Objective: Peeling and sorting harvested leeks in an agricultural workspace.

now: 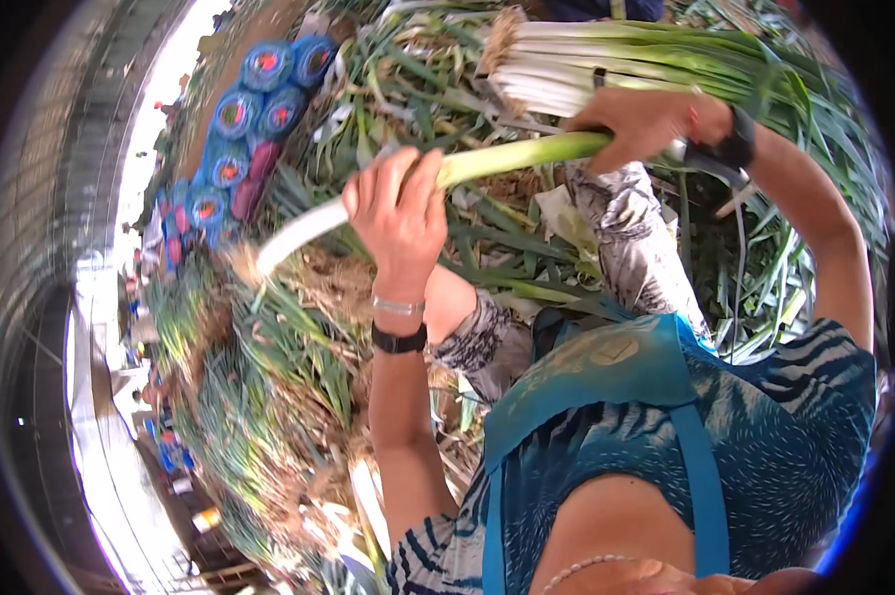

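A leek (512, 159) lies slantwise across my front, its white shank (304, 228) and hairy roots (246, 260) pointing left. My left hand (400, 203) is wrapped round it near the middle, fingers over the top. Farther right, my right hand (638, 124) is closed on its green end, which partly disappears behind the fingers. Just beyond my right hand rests a neat stack of trimmed leeks (557, 64), white ends to the left and green leaves to the right. Both wrists carry dark bands.
Untrimmed leeks (259, 436) with roots lie heaped at my left. Stripped green leaves (398, 84) cover the ground ahead and around my knees (631, 223). Filled blue net bags (234, 114) stand stacked at the far left. Long leaves (849, 188) spread on the right.
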Motion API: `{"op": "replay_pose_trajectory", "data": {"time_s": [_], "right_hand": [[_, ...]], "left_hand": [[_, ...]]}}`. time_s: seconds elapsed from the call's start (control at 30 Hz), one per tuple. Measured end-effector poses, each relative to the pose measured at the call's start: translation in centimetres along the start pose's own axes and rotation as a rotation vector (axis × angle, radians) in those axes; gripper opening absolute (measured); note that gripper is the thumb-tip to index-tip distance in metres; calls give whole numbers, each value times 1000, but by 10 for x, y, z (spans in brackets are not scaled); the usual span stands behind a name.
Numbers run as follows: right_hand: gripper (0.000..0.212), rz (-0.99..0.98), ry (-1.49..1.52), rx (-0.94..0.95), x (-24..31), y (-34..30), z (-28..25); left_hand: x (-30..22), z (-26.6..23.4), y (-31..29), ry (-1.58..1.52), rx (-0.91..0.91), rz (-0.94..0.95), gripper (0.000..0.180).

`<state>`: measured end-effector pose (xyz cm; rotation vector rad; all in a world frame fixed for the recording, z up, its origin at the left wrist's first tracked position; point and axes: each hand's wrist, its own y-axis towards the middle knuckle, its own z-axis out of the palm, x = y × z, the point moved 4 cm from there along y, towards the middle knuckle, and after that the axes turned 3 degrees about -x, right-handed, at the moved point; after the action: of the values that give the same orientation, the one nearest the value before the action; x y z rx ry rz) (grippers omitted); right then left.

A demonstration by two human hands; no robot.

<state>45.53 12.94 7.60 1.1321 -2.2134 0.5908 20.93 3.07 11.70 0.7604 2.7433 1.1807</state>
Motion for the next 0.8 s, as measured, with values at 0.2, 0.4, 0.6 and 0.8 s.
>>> {"op": "replay_pose_trajectory", "data": {"time_s": [0.2, 0.4, 0.6, 0.8], "right_hand": [[36, 39, 12, -435, 2, -20, 17], [40, 80, -105, -638, 9, -27, 26], [70, 13, 134, -258, 3, -31, 38], [73, -20, 834, -14, -38, -55, 62]], "left_hand": [[7, 11, -15, -296, -360, -493, 52], [-37, 85, -30, -1339, 40, -1100, 28], [-66, 111, -19, -1776, -39, -1271, 17], [-82, 121, -15, -1806, 43, -1206, 14]]}}
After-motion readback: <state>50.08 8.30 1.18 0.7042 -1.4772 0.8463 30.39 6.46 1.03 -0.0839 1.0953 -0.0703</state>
